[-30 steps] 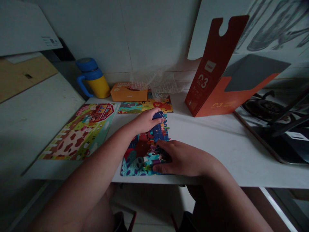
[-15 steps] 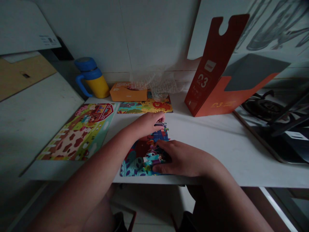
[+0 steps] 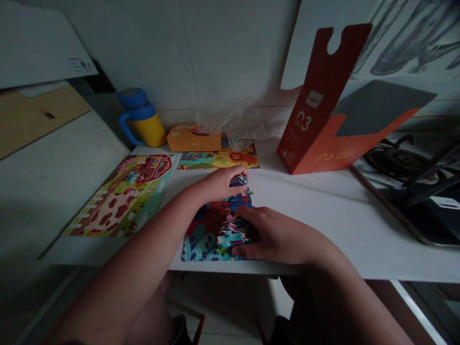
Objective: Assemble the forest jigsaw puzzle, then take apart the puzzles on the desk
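Note:
A dark blue picture board (image 3: pixel 201 247) with colourful animal art lies near the front edge of the table. At its far end my left hand (image 3: pixel 223 183) is closed on a small stack of puzzle pieces (image 3: pixel 238 181), their pale edges showing between thumb and fingers. My right hand (image 3: pixel 276 235) curls round a loose row of puzzle pieces (image 3: pixel 230 235) on the board, thumb at the near side and index finger at the far side. Its other fingers and part of the pieces are hidden under the palm.
On the left lies a farm picture board (image 3: pixel 118 201). Behind are a blue and yellow bottle (image 3: pixel 149 127), an orange box (image 3: pixel 194 140), another animal board (image 3: pixel 201 160) and clear bubble wrap (image 3: pixel 244 125). An open orange carton (image 3: pixel 316 148) and a gas stove (image 3: pixel 406 191) stand on the right.
The stack in my left hand is tilted up more, showing more piece edges. The pieces by my right hand are bunched closer and more upright. The view has shifted slightly.

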`<action>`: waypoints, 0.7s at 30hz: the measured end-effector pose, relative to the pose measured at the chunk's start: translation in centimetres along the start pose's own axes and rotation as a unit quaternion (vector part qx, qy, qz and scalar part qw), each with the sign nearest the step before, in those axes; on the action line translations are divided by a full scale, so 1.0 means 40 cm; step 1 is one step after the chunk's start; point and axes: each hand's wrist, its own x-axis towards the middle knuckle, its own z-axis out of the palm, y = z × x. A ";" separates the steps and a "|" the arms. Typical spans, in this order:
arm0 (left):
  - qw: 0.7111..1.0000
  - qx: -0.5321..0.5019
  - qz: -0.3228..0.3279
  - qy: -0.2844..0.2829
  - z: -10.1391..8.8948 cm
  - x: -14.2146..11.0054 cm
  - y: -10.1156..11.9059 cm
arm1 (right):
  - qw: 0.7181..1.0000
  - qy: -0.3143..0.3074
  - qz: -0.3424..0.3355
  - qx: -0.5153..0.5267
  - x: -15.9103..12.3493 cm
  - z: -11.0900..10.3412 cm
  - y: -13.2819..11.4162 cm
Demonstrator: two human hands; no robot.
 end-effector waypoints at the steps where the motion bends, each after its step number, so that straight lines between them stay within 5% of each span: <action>1: 1.000 -0.006 -0.004 -0.010 0.002 0.000 -0.003 | 1.000 0.020 0.005 0.004 -0.001 -0.002 0.003; 7: 0.998 -0.038 -0.022 -0.038 0.009 0.001 -0.006 | 0.959 0.223 0.111 -0.134 0.018 0.003 0.048; 15: 0.997 -0.065 -0.006 -0.040 0.005 -0.003 0.009 | 0.941 0.265 0.101 -0.183 0.045 0.019 0.073; 21: 0.997 -0.072 0.002 -0.022 0.022 0.000 0.011 | 0.936 0.298 0.153 -0.107 0.049 0.032 0.080</action>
